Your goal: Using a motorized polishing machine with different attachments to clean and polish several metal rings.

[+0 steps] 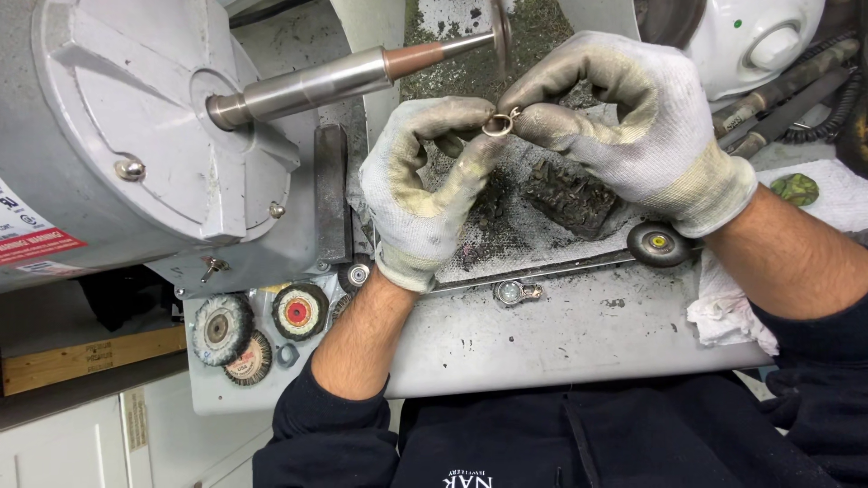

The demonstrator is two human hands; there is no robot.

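gloves are covering both hands; the left hand (420,185) and the right hand (624,122) are pinching one small metal ring (499,123) between closed fingertips, holding it just below the motor spindle (348,77), above the dusty tray (579,334).

motor (136,136) to your left, its shaft (344,77) pointing right | ring (498,124) between both your hands, right of shaft | buffing wheels (249,325) below motor

Grimy grey-white gloves (633,126), silvery ring (498,124), grey motor (136,136).
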